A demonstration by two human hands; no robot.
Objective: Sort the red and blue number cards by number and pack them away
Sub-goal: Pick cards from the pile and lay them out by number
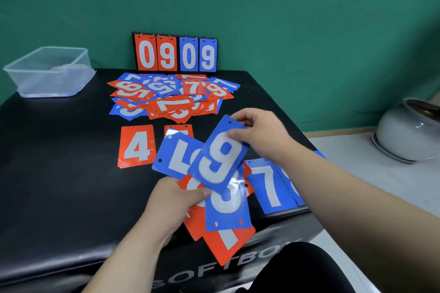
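My left hand [176,200] grips a fanned bunch of red and blue number cards [223,211] above the table's near edge; an upside-down blue 7 [177,157] shows on top of the fan. My right hand [257,132] pinches the top end of a blue 9 card [220,157], tilted over the fan. A red 4 [137,146] lies flat on the table, with another red card partly hidden beside it. A blue 7 [269,185] lies at the right edge over other blue cards. A loose heap of mixed cards [171,96] sits farther back.
A scoreboard stand [175,53] reading 0909 stands at the back of the black table [59,173]. A clear plastic box [50,71] sits at the back left corner. A grey ceramic pot [412,131] stands on the floor to the right.
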